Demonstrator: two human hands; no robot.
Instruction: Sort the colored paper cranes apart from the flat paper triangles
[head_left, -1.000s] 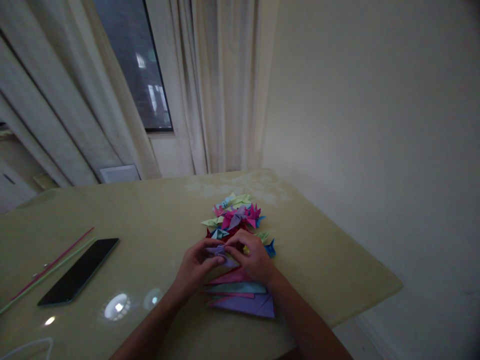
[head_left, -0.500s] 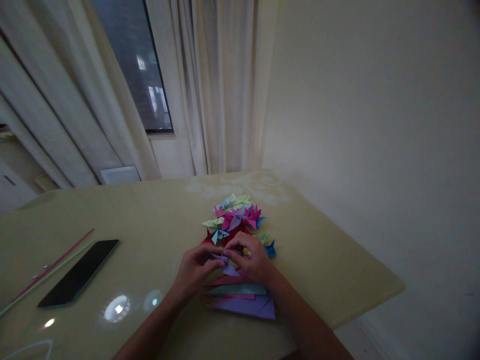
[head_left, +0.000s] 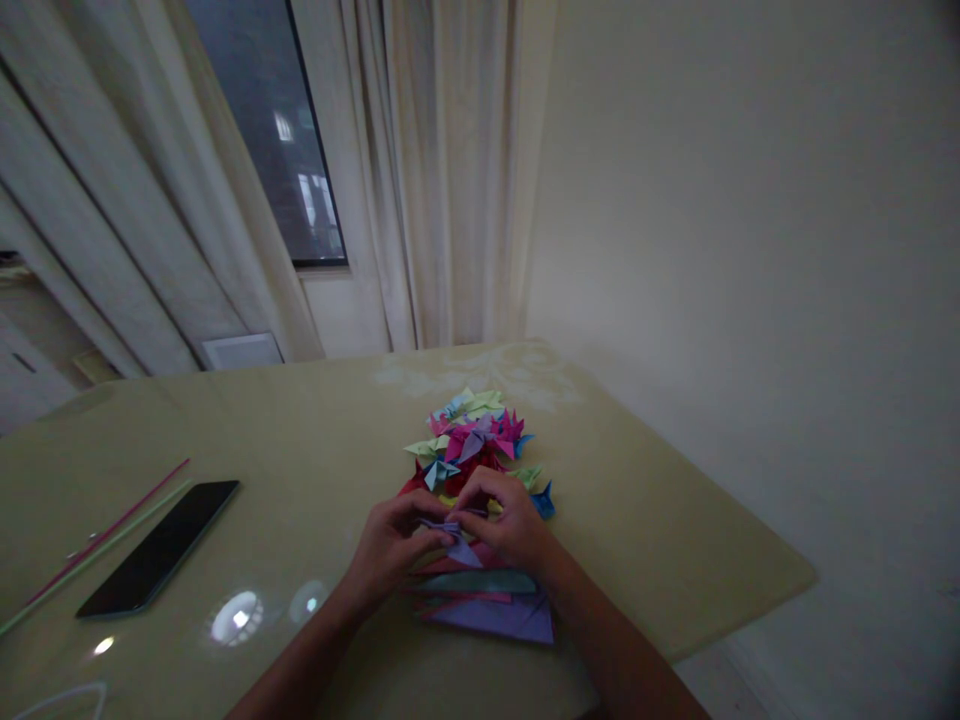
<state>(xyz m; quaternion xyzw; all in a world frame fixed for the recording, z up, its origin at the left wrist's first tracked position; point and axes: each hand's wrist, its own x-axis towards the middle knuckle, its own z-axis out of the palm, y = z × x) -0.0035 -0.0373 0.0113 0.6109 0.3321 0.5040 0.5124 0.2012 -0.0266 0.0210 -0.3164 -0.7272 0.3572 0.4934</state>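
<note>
My left hand [head_left: 390,548] and my right hand [head_left: 504,522] meet over the table and pinch a small folded lilac paper piece [head_left: 454,541] between their fingertips. Right behind them lies a heap of folded paper shapes [head_left: 472,440] in pink, green, blue, red and purple. Under my wrists sits a stack of flat coloured paper sheets [head_left: 495,608], the nearest one purple.
A black phone [head_left: 157,548] lies on the glossy yellow-green table [head_left: 300,450] at the left, with a pink and a green straw [head_left: 105,535] beside it. Curtains and a dark window stand behind. The table's right edge drops off near the wall.
Both hands have drawn slightly nearer to me with the lilac piece, their fingers working it; the red folded pieces behind them show more now.
</note>
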